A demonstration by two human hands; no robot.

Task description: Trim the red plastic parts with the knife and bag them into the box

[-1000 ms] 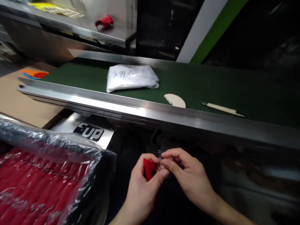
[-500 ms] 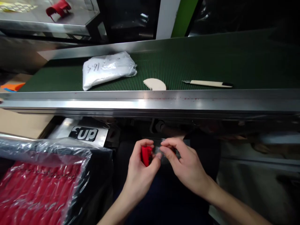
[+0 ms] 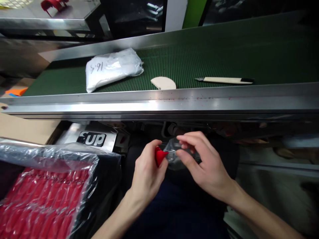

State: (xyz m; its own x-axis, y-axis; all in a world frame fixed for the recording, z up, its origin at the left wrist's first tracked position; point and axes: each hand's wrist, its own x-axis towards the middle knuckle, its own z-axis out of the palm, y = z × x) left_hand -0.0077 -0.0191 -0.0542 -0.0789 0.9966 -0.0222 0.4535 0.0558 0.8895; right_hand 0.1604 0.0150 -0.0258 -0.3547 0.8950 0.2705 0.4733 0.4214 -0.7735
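My left hand (image 3: 148,166) is closed around a small red plastic part (image 3: 159,156); its pointed end sticks out toward the right, and the palm hides the rest. A thin clear plastic bag (image 3: 171,151) spreads between my two hands, against the red part's tip. My right hand (image 3: 204,162) has its fingers curled at the bag's right side, with a gap between thumb and forefinger. Part of the bag is hidden behind those fingers. Both hands are above my lap, in front of the conveyor's metal edge.
Ahead runs a green conveyor belt (image 3: 184,63) with a metal rail (image 3: 139,104). On it lie a white wrapped package (image 3: 113,69), a cream half-disc (image 3: 164,83) and a craft knife (image 3: 224,80). At left, a plastic-lined box (image 3: 106,179) holds several bagged red parts (image 3: 45,196).
The red part has turned in my left hand, so its tip points right. My right hand has moved slightly up and right, and the clear bag is spread wider. The view has shifted a little.
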